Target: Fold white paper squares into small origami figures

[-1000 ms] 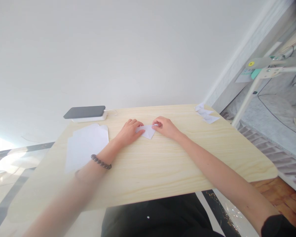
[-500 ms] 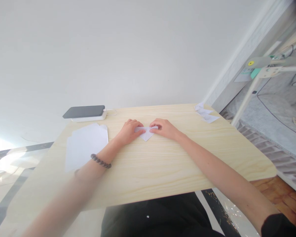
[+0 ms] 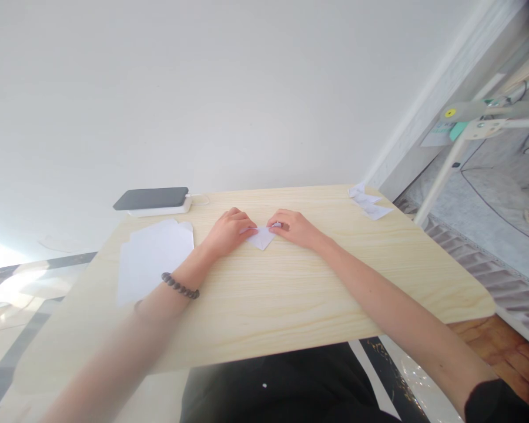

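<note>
A small folded piece of white paper (image 3: 261,239) lies on the table in front of me, its point toward me and a crease down its middle. My left hand (image 3: 231,230) pinches its left corner between thumb and fingers. On the opposite side, my right hand (image 3: 293,227) grips the right end of the upper edge, thumb below and fingertips above. Both hands partly cover the paper's top corners. A dark bead bracelet (image 3: 180,286) circles my left wrist.
White paper sheets (image 3: 152,258) lie on the wooden table (image 3: 282,311) at the left, partly under my left forearm. Behind them a dark phone (image 3: 152,198) rests on a white block with a cable. Several folded paper pieces (image 3: 370,205) sit at the far right corner, before the wall.
The top edge of the paper now folds down slightly under my thumbs, and less of its upper corners shows. Both hands stay at nearly the same place.
</note>
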A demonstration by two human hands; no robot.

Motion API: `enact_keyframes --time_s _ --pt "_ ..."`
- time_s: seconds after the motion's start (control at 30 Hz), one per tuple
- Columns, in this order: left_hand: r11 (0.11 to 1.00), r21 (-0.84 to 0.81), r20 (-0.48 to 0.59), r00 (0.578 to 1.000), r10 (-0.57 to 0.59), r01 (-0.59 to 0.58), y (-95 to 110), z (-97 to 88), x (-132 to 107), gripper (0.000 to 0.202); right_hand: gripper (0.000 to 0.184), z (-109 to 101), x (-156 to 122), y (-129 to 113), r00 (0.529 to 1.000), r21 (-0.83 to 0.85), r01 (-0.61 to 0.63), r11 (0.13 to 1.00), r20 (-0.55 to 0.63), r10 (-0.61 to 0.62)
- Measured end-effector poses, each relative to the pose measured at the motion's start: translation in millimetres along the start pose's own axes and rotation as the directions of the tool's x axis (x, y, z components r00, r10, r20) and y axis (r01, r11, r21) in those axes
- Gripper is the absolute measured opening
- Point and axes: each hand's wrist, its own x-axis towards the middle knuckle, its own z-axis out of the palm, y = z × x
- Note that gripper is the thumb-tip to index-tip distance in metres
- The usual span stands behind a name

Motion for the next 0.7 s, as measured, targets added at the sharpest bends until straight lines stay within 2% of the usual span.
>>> enact_keyframes --time_s 0.17,0.23,0.43,0.57,0.7 --pt "0.990 0.142 -0.012 1.000 0.027 -0.025 0.3 0.2 2.0 0.024 0.015 1.9 0.5 2.2 0.999 -0.108 0.035 0.993 -0.032 -0.039" --pt "0.988 0.153 -0.001 1.000 0.023 -0.022 0.2 0.2 2.0 0.025 0.017 2.2 1.0 0.8 0.997 -0.159 0.068 0.985 -0.033 -0.075" --pt "0.999 -0.030 0.050 0.998 -0.040 0.041 -2.8 -1.7 -2.3 0.024 0.023 -0.9 1.9 -4.4 0.988 -0.262 0.155 0.953 0.026 -0.153" --pt "0.997 -0.051 0.047 0.997 -0.055 0.057 -2.0 -1.4 -2.1 0.022 0.021 -1.1 1.8 -5.1 0.987 -0.255 0.162 0.953 0.022 -0.162" --pt "1.000 0.000 0.010 1.000 -0.011 0.011 -1.7 -0.1 -1.1 0.025 0.017 2.6 0.5 -0.6 0.996 -0.147 0.093 0.985 0.000 -0.094"
